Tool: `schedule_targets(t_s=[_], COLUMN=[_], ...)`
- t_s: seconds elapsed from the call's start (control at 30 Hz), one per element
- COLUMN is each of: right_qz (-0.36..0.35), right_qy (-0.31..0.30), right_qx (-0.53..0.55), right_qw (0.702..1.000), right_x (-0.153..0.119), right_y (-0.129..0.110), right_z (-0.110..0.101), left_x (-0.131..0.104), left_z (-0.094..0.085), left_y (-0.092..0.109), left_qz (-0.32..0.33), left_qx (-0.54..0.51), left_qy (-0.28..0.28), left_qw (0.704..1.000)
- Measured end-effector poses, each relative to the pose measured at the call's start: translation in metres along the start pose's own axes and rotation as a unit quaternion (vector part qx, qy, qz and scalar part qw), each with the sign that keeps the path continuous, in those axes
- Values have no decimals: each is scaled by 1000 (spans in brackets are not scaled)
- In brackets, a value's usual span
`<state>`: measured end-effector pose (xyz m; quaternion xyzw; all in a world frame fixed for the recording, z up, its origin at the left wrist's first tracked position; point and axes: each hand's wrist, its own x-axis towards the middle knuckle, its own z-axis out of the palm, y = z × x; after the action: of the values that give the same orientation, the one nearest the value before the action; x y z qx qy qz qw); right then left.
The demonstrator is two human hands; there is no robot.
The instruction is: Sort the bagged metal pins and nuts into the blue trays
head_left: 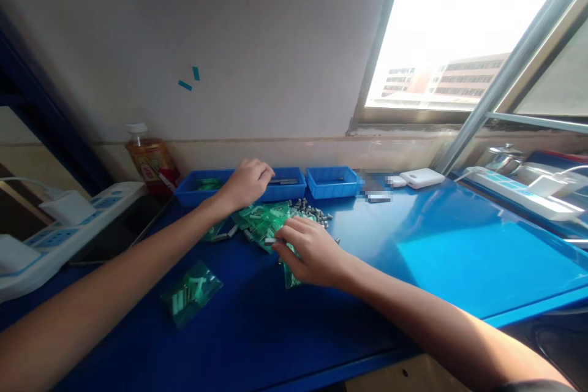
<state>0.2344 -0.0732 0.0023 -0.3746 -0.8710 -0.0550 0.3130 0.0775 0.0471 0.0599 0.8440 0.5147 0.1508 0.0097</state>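
Observation:
My right hand (316, 251) pinches a small grey metal bar (272, 241) between thumb and fingers, above a heap of green plastic bags (264, 217). My left hand (250, 182) is over the long blue bin (195, 197), its fingers curled together. Whatever the left fingertips may hold is hidden. Dark metal bars (285, 182) lie in the bin to the right of that hand, and green material (207, 184) lies in it to the left. Small metal fittings (316, 214) are piled behind my right hand. A filled green bag (192, 293) lies apart at the front left.
A smaller blue bin (333, 182) stands right of the long one. Farther right is a white power bank (422, 178). Power strips (519, 193) with plugs sit at both sides. A bottle (149, 159) stands at the back left, and a metal post (487, 104) rises at the right.

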Motion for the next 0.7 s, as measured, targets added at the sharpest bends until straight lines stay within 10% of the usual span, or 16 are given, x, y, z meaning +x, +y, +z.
schedule_targets(t_s=[0.13,0.23,0.7], right_qz=[23,21,53], right_qy=[8,-5,-35], right_qx=[31,74,154], right_qw=[999,997,986], right_x=[1,1,-1], right_y=[0,-6,-17], right_z=[3,5,4], left_x=[-92,-129,-138], left_z=[-1,7,19], left_y=[5,1,-2], left_qz=[204,236,226], left_qx=[-140,-143,-166], left_qy=[31,78,106], left_qw=[969,958,954])
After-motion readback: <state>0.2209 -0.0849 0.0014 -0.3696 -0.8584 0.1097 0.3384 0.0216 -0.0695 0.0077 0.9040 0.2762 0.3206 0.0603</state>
